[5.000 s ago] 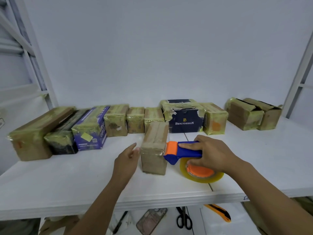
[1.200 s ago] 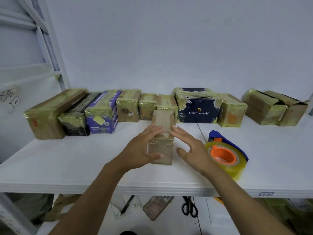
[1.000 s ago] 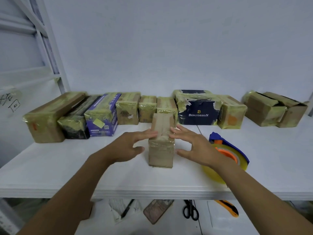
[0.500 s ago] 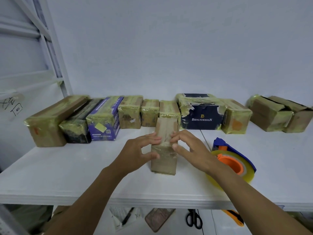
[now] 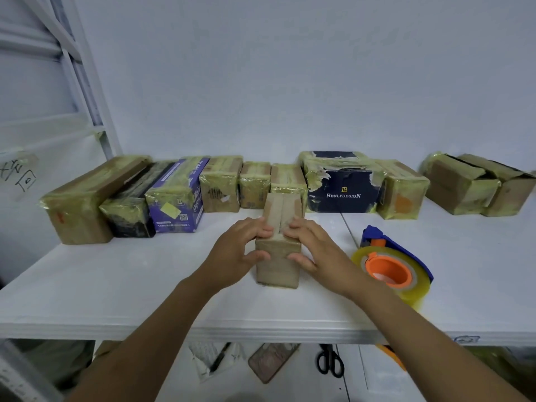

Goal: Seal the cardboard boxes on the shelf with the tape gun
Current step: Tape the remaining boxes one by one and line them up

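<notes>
A small brown cardboard box (image 5: 277,271) stands end-on near the front of the white shelf (image 5: 116,280), its top flaps meeting in a centre seam. My left hand (image 5: 237,253) and my right hand (image 5: 313,248) clasp its near top edge from either side, with fingers on the flaps and thumbs on the front face. The blue and orange tape gun (image 5: 391,265), loaded with a clear yellowish roll, lies on the shelf just right of my right hand, and neither hand touches it.
A row of tape-wrapped boxes lines the back wall, among them a purple box (image 5: 177,198), a navy box (image 5: 343,192) and two brown boxes (image 5: 464,184) at far right. Below the shelf lie scissors (image 5: 329,362), a phone (image 5: 271,361) and a pen (image 5: 220,358).
My right hand has put the tape gun down on the shelf. Both hands have come together on the small box and closed over its near top edge.
</notes>
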